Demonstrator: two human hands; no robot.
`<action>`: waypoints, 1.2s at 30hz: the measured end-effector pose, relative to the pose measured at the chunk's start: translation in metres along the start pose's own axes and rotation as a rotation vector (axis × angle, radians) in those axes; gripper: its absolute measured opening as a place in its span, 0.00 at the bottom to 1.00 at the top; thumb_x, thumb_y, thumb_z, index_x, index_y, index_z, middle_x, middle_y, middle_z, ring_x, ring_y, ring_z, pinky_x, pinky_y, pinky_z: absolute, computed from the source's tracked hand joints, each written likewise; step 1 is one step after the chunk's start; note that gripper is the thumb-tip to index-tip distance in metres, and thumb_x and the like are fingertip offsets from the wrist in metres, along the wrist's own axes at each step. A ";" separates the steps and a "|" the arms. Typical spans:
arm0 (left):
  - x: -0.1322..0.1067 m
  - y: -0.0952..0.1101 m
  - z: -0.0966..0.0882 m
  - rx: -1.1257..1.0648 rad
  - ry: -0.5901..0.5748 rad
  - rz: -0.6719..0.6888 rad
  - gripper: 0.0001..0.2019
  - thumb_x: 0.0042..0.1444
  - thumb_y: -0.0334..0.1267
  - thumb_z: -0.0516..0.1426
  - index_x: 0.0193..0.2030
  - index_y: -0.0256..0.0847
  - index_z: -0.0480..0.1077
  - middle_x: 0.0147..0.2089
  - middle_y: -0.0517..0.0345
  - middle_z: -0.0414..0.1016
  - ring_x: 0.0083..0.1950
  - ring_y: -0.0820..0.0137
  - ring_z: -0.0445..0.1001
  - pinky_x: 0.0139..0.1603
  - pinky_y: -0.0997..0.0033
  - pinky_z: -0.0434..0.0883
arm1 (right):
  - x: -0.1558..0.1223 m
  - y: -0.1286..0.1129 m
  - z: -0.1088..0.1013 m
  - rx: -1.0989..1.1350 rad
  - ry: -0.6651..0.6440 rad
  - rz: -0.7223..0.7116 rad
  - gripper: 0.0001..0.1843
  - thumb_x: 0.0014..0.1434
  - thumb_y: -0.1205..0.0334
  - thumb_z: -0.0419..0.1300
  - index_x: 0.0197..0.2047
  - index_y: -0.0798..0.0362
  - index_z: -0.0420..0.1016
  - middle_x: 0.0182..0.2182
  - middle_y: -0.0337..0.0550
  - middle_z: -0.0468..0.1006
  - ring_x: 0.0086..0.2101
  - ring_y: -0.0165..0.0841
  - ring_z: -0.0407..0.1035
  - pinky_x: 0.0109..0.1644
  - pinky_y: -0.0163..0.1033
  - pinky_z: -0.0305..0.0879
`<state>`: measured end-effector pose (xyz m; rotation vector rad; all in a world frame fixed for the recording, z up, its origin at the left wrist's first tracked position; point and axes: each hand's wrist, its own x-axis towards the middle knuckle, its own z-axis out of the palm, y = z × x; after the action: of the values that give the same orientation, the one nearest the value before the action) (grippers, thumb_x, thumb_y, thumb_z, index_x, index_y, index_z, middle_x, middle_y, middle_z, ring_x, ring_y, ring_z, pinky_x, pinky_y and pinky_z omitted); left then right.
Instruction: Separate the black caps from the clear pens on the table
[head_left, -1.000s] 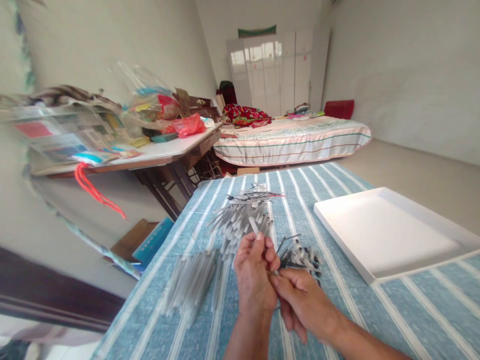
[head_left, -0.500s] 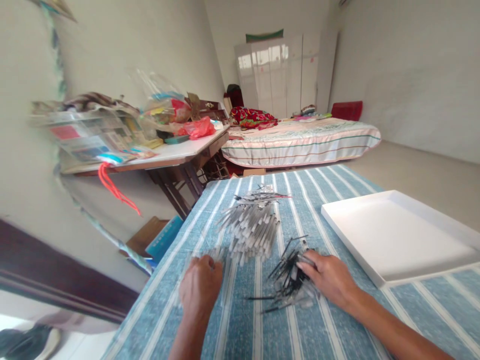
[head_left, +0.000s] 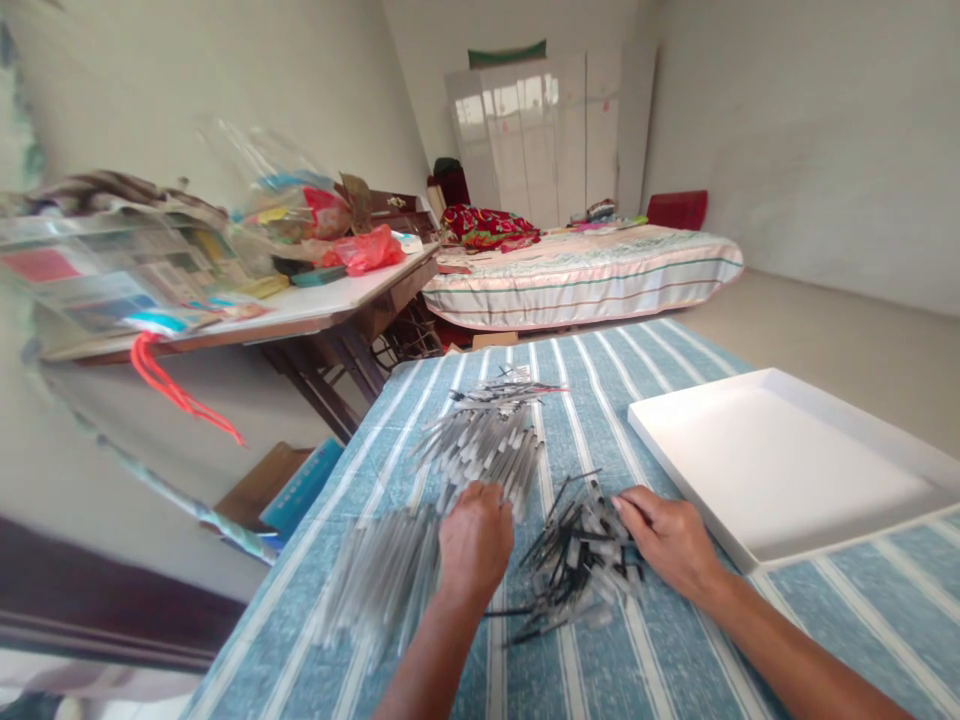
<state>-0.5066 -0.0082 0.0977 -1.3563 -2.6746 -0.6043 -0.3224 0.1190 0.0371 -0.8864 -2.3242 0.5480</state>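
Observation:
My left hand (head_left: 478, 545) is closed, knuckles up, at the near edge of a heap of translucent pens (head_left: 480, 440); its fingertips are hidden, so what it grips does not show. Left of it lies a bundle of clear pen barrels (head_left: 379, 575), side by side. My right hand (head_left: 670, 538) is pinched, thumb against fingers, at the right edge of a loose pile of black and clear pen caps (head_left: 581, 560). Anything between those fingertips is too small to make out. Thin dark pieces (head_left: 502, 392) lie behind the pen heap.
A shallow white box lid (head_left: 795, 470) lies on the right of the striped cloth (head_left: 660, 670). A side table (head_left: 322, 315) with bags stands at the left, its red cord (head_left: 180, 390) hanging down. Beyond are a bed (head_left: 585, 280) and a wardrobe (head_left: 525, 150).
My left hand has moved right and forward, from the clear barrels to the pen heap, uncovering the barrels. The right hand has drawn slightly right, off the cap pile. The view has shifted a little.

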 end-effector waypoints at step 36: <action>-0.070 0.028 0.021 -0.562 -0.156 0.404 0.06 0.54 0.28 0.46 0.34 0.41 0.61 0.37 0.53 0.66 0.36 0.70 0.68 0.39 0.70 0.68 | -0.006 -0.028 -0.020 0.780 -0.426 0.153 0.26 0.59 0.47 0.48 0.15 0.53 0.56 0.09 0.31 0.59 0.14 0.23 0.52 0.21 0.29 0.52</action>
<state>-0.4396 -0.0383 0.0701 -2.0798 -2.3036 -1.2980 -0.3189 0.0986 0.0657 -0.5925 -2.0847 1.6939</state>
